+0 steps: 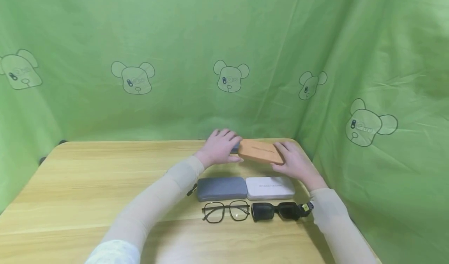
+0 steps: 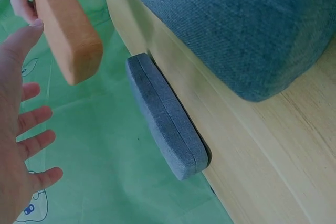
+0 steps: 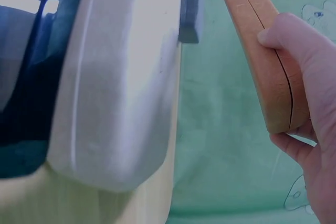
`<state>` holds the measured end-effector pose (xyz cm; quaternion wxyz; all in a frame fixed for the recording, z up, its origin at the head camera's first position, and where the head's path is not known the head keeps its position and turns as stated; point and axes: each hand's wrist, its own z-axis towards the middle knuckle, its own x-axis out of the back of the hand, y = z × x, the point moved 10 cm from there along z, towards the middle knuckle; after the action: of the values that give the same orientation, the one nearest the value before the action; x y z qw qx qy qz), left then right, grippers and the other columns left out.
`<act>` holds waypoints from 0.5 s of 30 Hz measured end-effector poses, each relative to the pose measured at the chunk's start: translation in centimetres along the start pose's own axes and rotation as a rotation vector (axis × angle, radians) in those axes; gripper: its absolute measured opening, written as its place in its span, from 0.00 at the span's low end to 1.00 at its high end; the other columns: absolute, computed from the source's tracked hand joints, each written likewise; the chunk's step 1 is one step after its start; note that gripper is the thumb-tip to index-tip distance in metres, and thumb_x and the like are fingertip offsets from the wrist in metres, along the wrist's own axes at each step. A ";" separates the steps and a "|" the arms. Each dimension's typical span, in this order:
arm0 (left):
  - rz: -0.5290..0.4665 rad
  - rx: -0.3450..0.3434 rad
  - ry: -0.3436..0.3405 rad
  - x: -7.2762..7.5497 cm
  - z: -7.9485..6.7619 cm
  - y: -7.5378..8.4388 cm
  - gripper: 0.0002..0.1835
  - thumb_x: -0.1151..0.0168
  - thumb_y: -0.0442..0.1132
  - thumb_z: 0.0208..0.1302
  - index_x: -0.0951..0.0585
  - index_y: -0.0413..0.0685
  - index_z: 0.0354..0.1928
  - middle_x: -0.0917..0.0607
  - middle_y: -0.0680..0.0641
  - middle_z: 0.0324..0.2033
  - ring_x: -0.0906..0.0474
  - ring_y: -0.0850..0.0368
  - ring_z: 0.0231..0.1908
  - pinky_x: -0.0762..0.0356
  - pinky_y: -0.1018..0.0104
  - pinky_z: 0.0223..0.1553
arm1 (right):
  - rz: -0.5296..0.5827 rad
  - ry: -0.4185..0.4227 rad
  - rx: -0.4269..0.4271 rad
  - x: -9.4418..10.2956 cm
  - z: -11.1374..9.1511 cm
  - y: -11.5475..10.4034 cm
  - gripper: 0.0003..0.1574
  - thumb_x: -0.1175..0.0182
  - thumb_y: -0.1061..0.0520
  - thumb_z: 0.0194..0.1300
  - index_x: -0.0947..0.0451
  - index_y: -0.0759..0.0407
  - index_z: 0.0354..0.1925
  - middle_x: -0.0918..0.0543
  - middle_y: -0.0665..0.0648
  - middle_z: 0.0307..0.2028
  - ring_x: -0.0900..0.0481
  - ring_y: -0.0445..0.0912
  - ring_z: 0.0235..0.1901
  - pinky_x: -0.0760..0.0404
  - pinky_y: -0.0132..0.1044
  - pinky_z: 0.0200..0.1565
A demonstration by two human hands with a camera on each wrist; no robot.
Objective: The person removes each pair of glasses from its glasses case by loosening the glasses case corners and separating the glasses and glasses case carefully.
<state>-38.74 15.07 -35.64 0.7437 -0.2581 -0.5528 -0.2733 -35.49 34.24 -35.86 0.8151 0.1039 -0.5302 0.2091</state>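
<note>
My right hand grips an orange glasses case by its right end, lifted above the back of the table. In the right wrist view the thumb lies along the seam of the closed case. My left hand is by the case's other end, fingers spread, apart from it in the left wrist view. Behind that hand, a blue fabric case lies at the table's back edge, partly hidden in the head view.
Nearer the front, a grey-blue case and a white case lie side by side. Below them are black-framed glasses and black sunglasses. Green curtain borders the wooden table at the back and right.
</note>
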 end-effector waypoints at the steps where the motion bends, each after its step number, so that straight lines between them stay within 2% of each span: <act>1: 0.003 0.002 0.000 -0.1 0.0 0.0 0.44 0.50 0.77 0.57 0.34 0.59 0.69 0.29 0.52 0.67 0.36 0.50 0.68 0.42 0.41 0.72 | 0.007 0.007 0.009 0.1 0.1 -0.3 0.50 0.28 0.46 0.45 0.30 0.65 0.63 0.24 0.67 0.54 0.27 0.61 0.54 0.26 0.57 0.59; 15: -0.026 0.039 0.019 -0.2 -0.6 -0.6 0.48 0.45 0.77 0.53 0.35 0.58 0.70 0.28 0.51 0.66 0.34 0.51 0.66 0.39 0.42 0.69 | 0.063 0.058 0.102 1.3 0.9 -3.6 0.50 0.27 0.47 0.44 0.30 0.66 0.63 0.24 0.68 0.53 0.26 0.61 0.52 0.24 0.58 0.56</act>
<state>-38.74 14.25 -35.90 0.7504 -0.2336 -0.5541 -0.2746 -34.18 30.96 -34.14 0.8168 0.1223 -0.4980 0.2644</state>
